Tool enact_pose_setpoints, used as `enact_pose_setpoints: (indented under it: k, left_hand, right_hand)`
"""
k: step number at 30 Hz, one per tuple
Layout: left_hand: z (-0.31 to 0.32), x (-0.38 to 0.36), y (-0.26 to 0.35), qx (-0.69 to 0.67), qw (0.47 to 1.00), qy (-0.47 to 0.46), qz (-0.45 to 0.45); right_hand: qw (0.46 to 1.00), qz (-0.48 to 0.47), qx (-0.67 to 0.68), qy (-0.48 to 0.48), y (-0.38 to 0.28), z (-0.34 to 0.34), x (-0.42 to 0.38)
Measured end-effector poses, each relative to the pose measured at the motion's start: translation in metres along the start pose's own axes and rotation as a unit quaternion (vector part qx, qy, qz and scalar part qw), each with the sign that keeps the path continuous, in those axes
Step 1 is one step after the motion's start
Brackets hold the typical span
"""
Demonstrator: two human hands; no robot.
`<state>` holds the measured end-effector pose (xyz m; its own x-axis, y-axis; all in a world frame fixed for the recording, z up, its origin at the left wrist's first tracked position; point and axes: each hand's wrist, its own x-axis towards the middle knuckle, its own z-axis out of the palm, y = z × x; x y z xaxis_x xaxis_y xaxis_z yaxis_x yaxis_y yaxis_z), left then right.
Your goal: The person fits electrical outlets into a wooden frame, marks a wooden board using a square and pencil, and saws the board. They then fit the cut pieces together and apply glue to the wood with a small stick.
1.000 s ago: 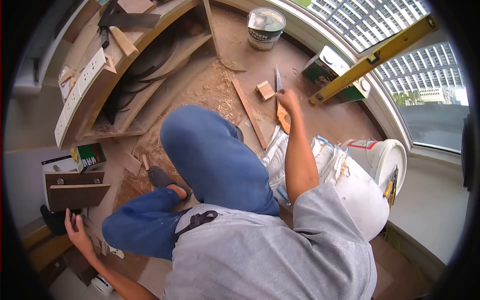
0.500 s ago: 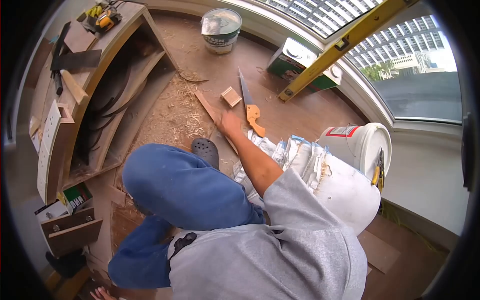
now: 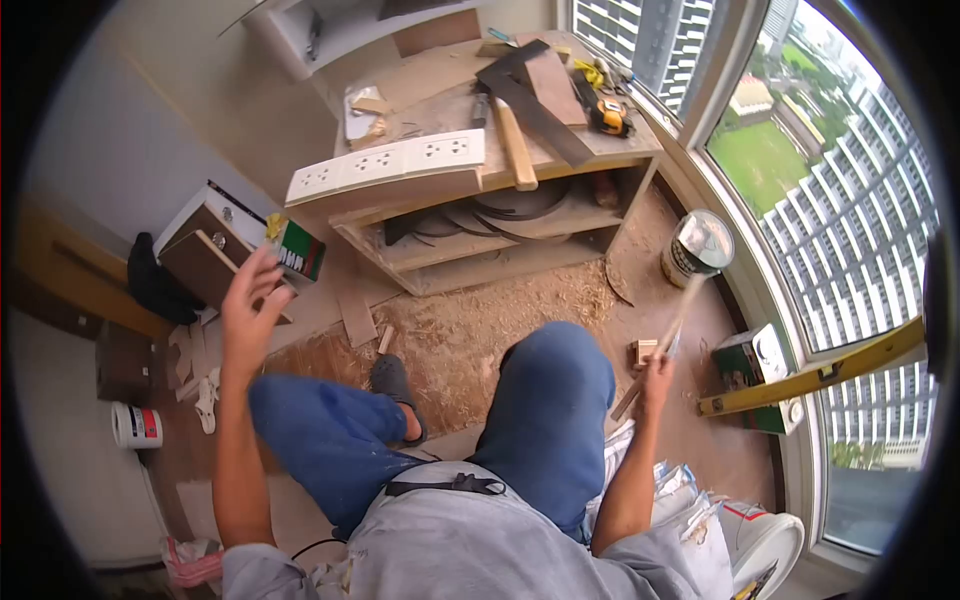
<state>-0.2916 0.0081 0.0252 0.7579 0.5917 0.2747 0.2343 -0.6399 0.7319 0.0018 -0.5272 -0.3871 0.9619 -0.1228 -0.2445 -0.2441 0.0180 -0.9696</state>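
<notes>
Floor (image 3: 725, 450) below, right hand (image 3: 656, 381) now grips raised strip (image 3: 684, 320); left hand (image 3: 251, 304) half curled, empty.

I lose the far end of the wooden strip (image 3: 684, 312) to blur | gripped part hidden in the right hand (image 3: 655, 382) | near right: white bucket (image 3: 775, 543) cut off below

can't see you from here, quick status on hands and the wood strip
Left hand raised, looks empty. Right hand gripping wood strip, strip blurred. Small wood block close by right hand; loose shavings spread ahead.
</notes>
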Motion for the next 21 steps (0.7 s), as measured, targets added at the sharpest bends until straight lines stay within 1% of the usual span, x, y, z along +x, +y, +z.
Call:
enact_pose_setpoints:
  k: [1,2,4,5,6,7,8,9,10,11,13,15,16,17,18,19,21]
  left_hand:
    - [0.012,0.015,0.013,0.030,0.999,-0.027,0.015]
    - [0.024,0.031,0.032,0.062,0.995,-0.049,0.068]
    - [0.049,0.065,0.063,0.132,0.973,-0.096,0.165]
    - [0.058,0.084,0.075,0.171,0.956,-0.114,0.211]
    - [0.069,0.104,0.080,0.194,0.942,-0.121,0.245]
    - [0.084,0.123,0.080,0.214,0.927,-0.129,0.279]
    - [0.098,0.141,0.080,0.218,0.918,-0.143,0.298]
    - [0.111,0.160,0.077,0.224,0.909,-0.156,0.317]
    - [0.125,0.179,0.070,0.224,0.908,-0.155,0.318]
    - [0.139,0.197,0.062,0.233,0.899,-0.172,0.329]
    - [0.152,0.211,0.054,0.242,0.889,-0.185,0.342]
    - [0.161,0.217,0.051,0.228,0.900,-0.229,0.293]
    - [0.165,0.221,0.043,0.229,0.900,-0.228,0.293]
    - [0.169,0.224,0.031,0.189,0.908,-0.260,0.269]
    - [0.169,0.229,0.024,0.149,0.912,-0.293,0.244]
    - [0.169,0.229,0.024,0.150,0.912,-0.294,0.245]
    - [0.171,0.222,0.020,0.189,0.911,-0.248,0.271]
  right_hand:
    - [0.998,-0.045,-0.026,-0.025,-0.038,-0.002,0.006]
    - [0.994,-0.087,-0.053,-0.043,-0.071,-0.009,0.009]
    - [0.980,-0.154,-0.122,-0.036,-0.186,-0.002,-0.015]
    - [0.980,-0.163,-0.108,-0.046,-0.229,0.004,-0.022]
    - [0.975,-0.170,-0.131,-0.055,-0.285,0.019,-0.047]
    - [0.979,-0.160,-0.086,-0.090,-0.320,0.030,-0.061]
    - [0.977,-0.156,-0.051,-0.135,-0.345,0.039,-0.069]
    - [0.977,-0.158,-0.051,-0.133,-0.368,0.054,-0.084]
    - [0.974,-0.147,-0.031,-0.169,-0.387,0.074,-0.105]
    - [0.969,-0.136,-0.012,-0.205,-0.397,0.094,-0.123]
    - [0.949,-0.104,0.021,-0.298,-0.391,0.137,-0.144]
    - [0.934,-0.051,0.038,-0.351,-0.360,0.185,-0.153]
    - [0.933,-0.023,0.046,-0.357,-0.345,0.208,-0.157]
    - [0.930,0.007,0.056,-0.364,-0.332,0.228,-0.160]
    - [0.931,-0.015,0.029,-0.363,-0.321,0.243,-0.162]
    - [0.932,-0.036,-0.001,-0.360,-0.313,0.253,-0.163]
    - [0.939,-0.032,-0.004,-0.344,-0.304,0.261,-0.166]
